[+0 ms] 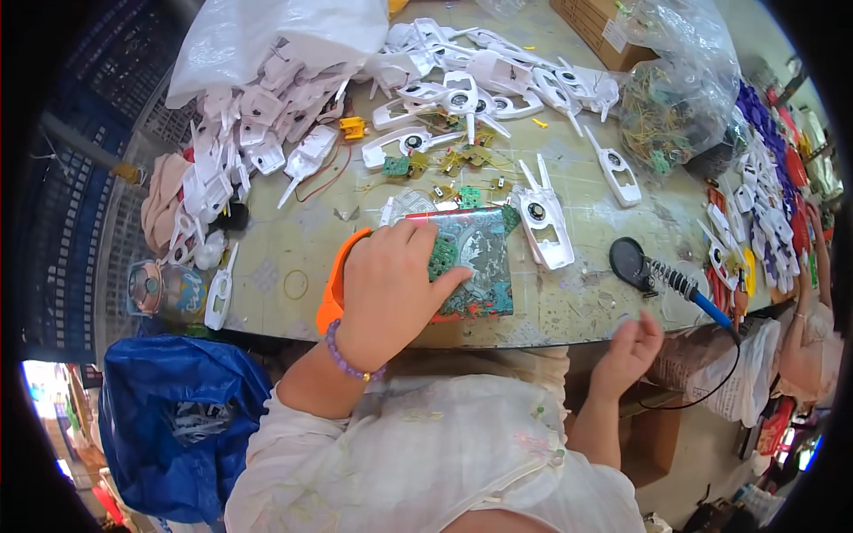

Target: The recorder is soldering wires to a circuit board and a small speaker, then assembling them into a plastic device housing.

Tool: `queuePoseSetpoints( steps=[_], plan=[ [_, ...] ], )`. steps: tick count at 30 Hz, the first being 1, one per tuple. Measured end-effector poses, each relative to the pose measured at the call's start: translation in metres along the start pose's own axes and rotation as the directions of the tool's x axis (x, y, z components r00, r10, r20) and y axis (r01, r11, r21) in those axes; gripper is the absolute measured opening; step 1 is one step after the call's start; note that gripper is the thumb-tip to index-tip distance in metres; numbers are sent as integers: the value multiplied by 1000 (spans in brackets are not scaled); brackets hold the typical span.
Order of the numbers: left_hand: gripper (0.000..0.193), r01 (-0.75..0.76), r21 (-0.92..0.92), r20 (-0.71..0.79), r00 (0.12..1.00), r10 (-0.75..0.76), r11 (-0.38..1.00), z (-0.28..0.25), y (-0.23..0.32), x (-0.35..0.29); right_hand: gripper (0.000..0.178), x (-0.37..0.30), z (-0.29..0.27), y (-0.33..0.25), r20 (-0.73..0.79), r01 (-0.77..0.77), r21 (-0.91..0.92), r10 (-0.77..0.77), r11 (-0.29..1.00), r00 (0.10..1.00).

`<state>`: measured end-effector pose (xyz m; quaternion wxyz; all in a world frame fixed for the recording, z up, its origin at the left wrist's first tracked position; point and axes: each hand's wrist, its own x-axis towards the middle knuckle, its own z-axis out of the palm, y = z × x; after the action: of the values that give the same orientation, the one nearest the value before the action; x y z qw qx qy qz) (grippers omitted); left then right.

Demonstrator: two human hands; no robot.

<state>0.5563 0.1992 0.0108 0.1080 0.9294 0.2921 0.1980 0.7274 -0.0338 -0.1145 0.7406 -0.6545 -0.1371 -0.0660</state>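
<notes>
My left hand, with a purple bead bracelet at the wrist, rests over a dark, worn flat slab near the table's front edge. Its fingers and thumb close around a small green circuit board on the slab, partly hidden by the hand. Under and beside the palm curves an orange plastic piece. My right hand hovers at the table edge, fingers loosely bent and apart, with nothing visible in them. Beyond it, a blue-handled soldering iron sits in a coiled-spring holder.
White plastic housings are heaped across the back; one housing lies right of the slab. Wired circuit boards lie behind it. A clear bag of wired boards stands back right. A blue bag hangs low left.
</notes>
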Motion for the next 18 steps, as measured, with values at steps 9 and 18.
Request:
queuePoseSetpoints(
  steps=[9, 18],
  plan=[
    [41, 116, -742, 65, 993, -101, 660, -21, -38, -6, 16, -2, 74, -58, 645, -40, 73, -16, 997, 764],
    [50, 81, -997, 80, 988, -132, 5, -11, -85, -38, 36, 0, 177, -102, 927, 382, 150, -264, 912, 266]
  ],
)
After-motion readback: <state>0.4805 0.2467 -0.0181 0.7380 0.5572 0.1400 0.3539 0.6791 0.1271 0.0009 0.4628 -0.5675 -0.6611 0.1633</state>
